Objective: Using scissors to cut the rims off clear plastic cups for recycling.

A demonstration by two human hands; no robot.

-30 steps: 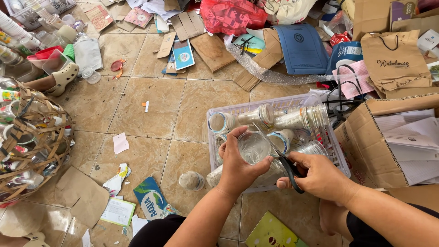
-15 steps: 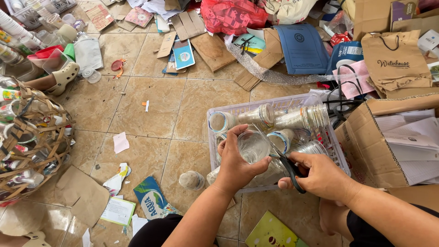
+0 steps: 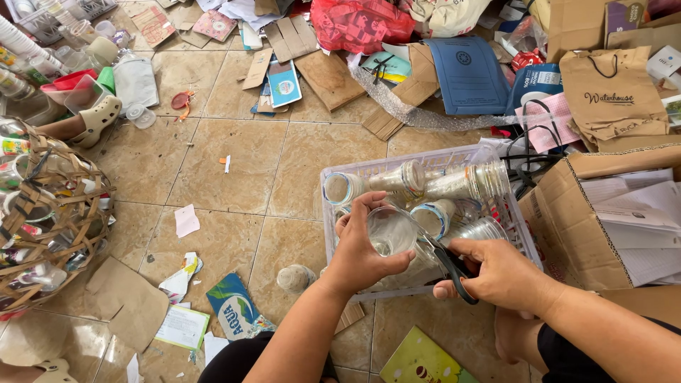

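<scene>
My left hand [image 3: 358, 255] grips a clear plastic cup [image 3: 391, 231], its open mouth turned toward me, over the near side of a white plastic crate [image 3: 526, 245]. My right hand [image 3: 496, 273] holds black-handled scissors [image 3: 448, 261], whose blades reach to the cup's right rim. The crate holds several clear plastic bottles [image 3: 408, 181] and cups lying on their sides.
A woven basket [image 3: 50, 220] of plastic cups stands at the left. An open cardboard box [image 3: 617, 213] of papers sits right of the crate. Cardboard, paper scraps, a brown paper bag [image 3: 613, 92] and a small cup [image 3: 294, 278] lie on the tiled floor.
Both hands stay at the crate; the cup has turned slightly in my left hand and the scissors have shifted a little along its rim.
</scene>
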